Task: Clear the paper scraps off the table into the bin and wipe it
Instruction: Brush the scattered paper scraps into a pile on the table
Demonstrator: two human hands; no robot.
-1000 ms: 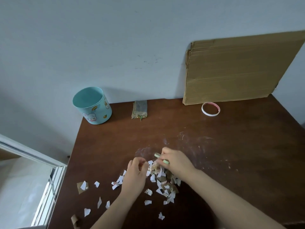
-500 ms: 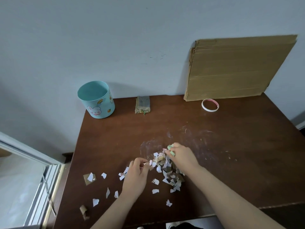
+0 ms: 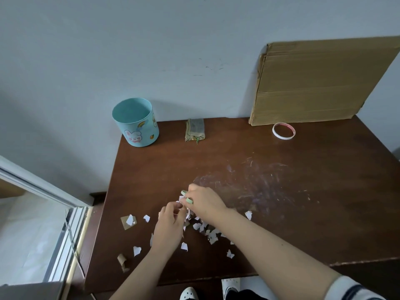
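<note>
White and brown paper scraps [image 3: 207, 231] lie scattered on the near left part of the brown table [image 3: 281, 191]. My left hand [image 3: 170, 226] and my right hand [image 3: 204, 204] meet over the pile, fingers curled around a bunch of scraps. Green-tipped fingers of the right hand pinch at the top of the bunch. More loose scraps [image 3: 136, 250] lie to the left of the hands. A teal bin [image 3: 136, 125] with a rabbit picture stands open at the far left corner. A folded greyish cloth [image 3: 195, 129] lies beside it.
A flattened cardboard sheet [image 3: 320, 83] leans on the wall at the back right, with a roll of tape [image 3: 283, 131] in front of it. White smears [image 3: 255, 180] mark the table's middle. The table's left edge drops to a window frame [image 3: 65, 234].
Both hands have pushed the scraps together and closed on them, shifting slightly left. The camera has pulled back, showing more of the table's front edge.
</note>
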